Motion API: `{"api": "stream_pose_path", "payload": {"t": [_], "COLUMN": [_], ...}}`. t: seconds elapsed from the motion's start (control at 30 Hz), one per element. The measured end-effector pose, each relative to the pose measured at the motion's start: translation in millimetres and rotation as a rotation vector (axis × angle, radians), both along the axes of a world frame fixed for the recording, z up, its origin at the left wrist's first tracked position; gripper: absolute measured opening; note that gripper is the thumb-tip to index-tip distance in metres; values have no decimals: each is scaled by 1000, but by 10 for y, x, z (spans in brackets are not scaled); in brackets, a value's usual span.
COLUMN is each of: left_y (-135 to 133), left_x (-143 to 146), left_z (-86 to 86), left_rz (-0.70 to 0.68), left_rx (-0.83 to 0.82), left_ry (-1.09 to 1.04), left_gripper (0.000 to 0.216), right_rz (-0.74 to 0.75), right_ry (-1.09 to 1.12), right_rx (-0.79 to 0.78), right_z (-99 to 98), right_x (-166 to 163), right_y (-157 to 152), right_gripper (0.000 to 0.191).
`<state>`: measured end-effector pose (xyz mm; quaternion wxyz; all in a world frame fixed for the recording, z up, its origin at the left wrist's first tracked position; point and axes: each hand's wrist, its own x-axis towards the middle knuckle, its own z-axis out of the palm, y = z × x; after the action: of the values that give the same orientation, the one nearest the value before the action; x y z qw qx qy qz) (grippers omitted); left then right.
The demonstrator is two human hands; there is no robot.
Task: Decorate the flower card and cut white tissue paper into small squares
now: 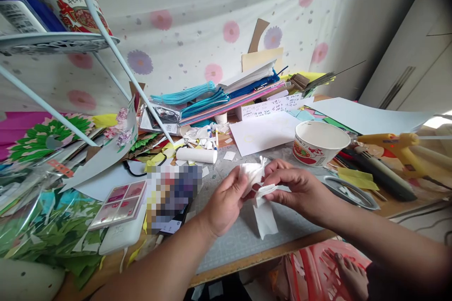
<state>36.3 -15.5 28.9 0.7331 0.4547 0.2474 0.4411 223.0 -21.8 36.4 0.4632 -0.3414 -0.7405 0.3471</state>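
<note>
Both my hands meet over a grey cutting mat (233, 240) near the desk's front edge. My left hand (224, 204) pinches a small white folded paper piece (252, 171) with frilled tips. My right hand (300, 193) is closed on the same paper from the right, fingers curled around a strip of it. A longer white paper tail (265, 218) hangs down from between the hands onto the mat.
A paper cup (318, 142) stands just behind my right hand. A yellow glue gun (391, 143), a metal lid (349, 193), a white paper roll (196, 155), stacked coloured sheets (226, 101) and green paper flowers (49, 225) crowd the desk. A white rack (52, 42) looms at left.
</note>
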Motion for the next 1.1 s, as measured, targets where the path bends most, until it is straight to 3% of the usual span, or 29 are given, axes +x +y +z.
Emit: {"api": "stream_pose_path", "payload": {"t": [0.23,0.47,0.67,0.87,1.1], "left_y": [42,76,59,81,97], "left_x": [-33,-37,-14,-1,-23], "left_z": [-56,-71,-12,-18,39], "left_rz": [30,52,108,184,195], "left_rx": [85,113,-71,-169,-211], "left_ry": [15,10,-68,-71,-52], "left_gripper": [38,39,42,32,31], "right_rz": [-93,-118,-152,-94,-2], "right_ry": [-79,-316,-423,-509,-485], "right_rx": [222,466,611,644,516], "right_z": [-10,60,81,23,104], "right_x": [0,32,67,39,10], "right_y": [-8,-95,-124,-181,-317], "right_gripper": [3,27,25,25,33]}}
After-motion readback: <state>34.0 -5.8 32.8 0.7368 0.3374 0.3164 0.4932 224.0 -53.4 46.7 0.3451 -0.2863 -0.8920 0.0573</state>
